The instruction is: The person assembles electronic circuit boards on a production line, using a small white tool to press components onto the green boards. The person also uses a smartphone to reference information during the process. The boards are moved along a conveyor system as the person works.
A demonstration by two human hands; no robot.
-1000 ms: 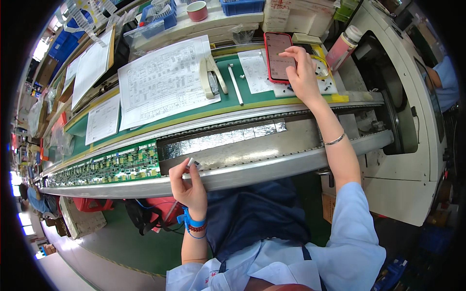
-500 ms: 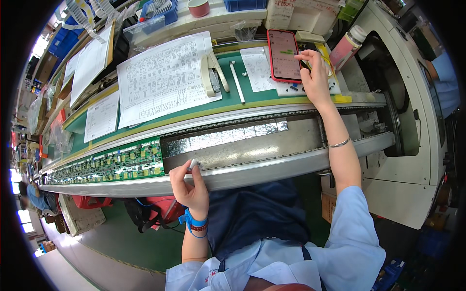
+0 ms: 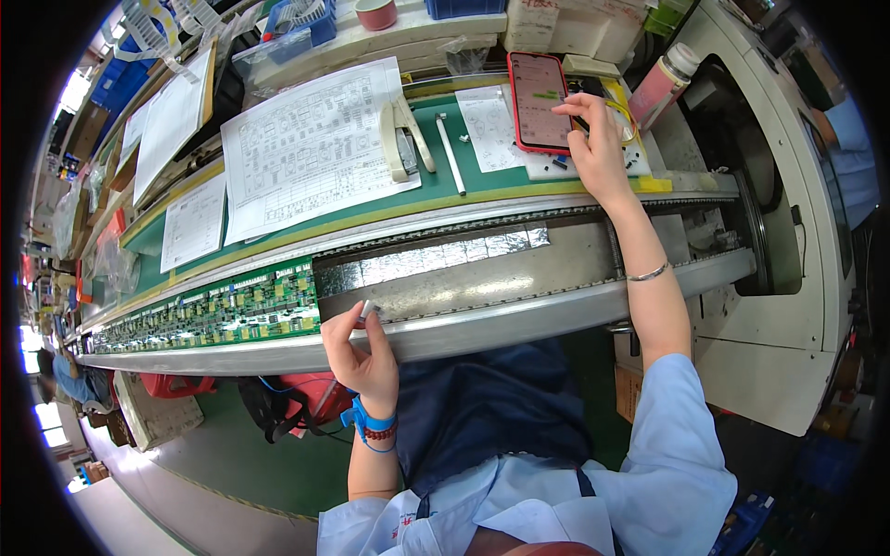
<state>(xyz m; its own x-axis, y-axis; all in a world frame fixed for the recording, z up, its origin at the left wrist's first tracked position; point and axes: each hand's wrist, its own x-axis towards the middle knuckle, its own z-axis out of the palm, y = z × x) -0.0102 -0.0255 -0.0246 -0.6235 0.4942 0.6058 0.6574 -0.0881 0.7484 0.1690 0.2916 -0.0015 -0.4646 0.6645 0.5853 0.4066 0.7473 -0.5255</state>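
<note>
My left hand (image 3: 363,361), with a blue strap at the wrist, pinches a small whitish-grey piece (image 3: 368,310) between thumb and fingertips. It hovers over the conveyor's near rail, close to the right end of a long green circuit board panel (image 3: 222,310). What kind of piece it is, I cannot make out. My right hand (image 3: 598,148) reaches across the conveyor to a smartphone (image 3: 540,104) in a red case. Its forefinger is bent at the screen's right edge, the fingers are apart, and nothing is gripped. Beneath the phone's lower edge lies a white pad (image 3: 575,169) with small dark parts.
Printed sheets (image 3: 311,148), a cream clamp-like tool (image 3: 400,139) and a white stick (image 3: 451,156) lie on the green bench top. A pink bottle (image 3: 663,88) stands right of the phone. A large pale machine (image 3: 779,361) borders the conveyor's right end.
The circuit board panel has slid slightly right along the conveyor. My right forefinger has shifted a little left over the phone's screen. My left hand stays nearly still.
</note>
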